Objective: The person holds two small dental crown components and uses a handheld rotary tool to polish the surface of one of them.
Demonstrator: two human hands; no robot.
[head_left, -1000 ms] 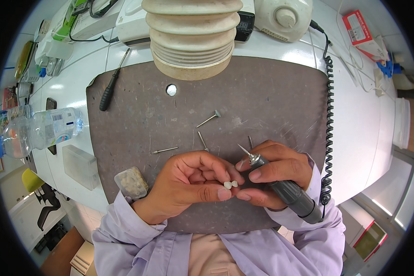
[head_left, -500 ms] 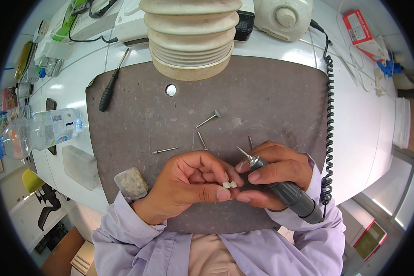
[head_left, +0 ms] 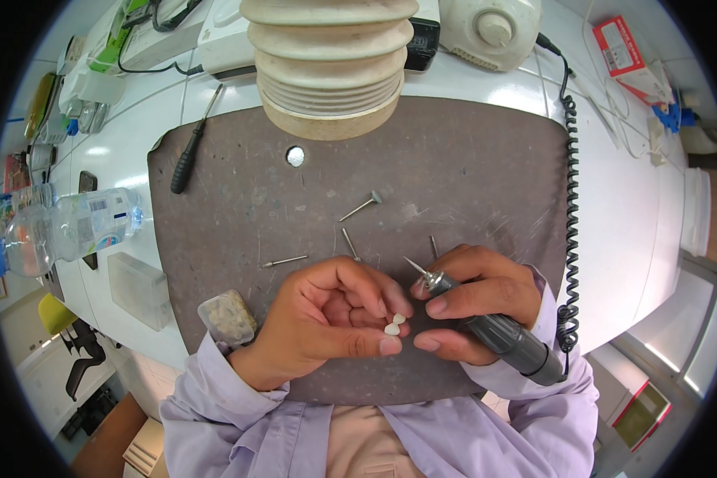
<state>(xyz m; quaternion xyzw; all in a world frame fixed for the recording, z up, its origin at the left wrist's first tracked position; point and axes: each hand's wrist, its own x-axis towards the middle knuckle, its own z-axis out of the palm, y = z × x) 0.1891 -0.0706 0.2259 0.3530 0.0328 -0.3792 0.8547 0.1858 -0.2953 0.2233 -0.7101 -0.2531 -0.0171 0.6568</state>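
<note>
Between the thumb and fingers of my left hand [head_left: 331, 315] is a small white dental crown piece [head_left: 393, 324], made of joined tooth shapes. My right hand [head_left: 486, 299] grips a dark grey rotary handpiece [head_left: 510, 342]. Its thin pointed bur [head_left: 414, 264] points up and to the left, a short way from the white piece and not touching it. Both hands are over the brown work mat [head_left: 486, 191]. Several loose burs lie beyond them, among them one with a grey disc-shaped head [head_left: 366, 205] and a slim metal one [head_left: 285, 260].
A ribbed suction hose [head_left: 331, 88] hangs over the mat's far edge. Left are a screwdriver [head_left: 190, 151], a plastic bottle [head_left: 95, 223], a clear box [head_left: 139, 290] and a small container of pale pieces [head_left: 229, 317]. A coiled cord [head_left: 571, 207] runs along the right to a control unit [head_left: 490, 36].
The white piece has turned more upright in my left fingers. My right fingertips have drawn slightly away from it, and the handpiece has shifted a little left and down.
</note>
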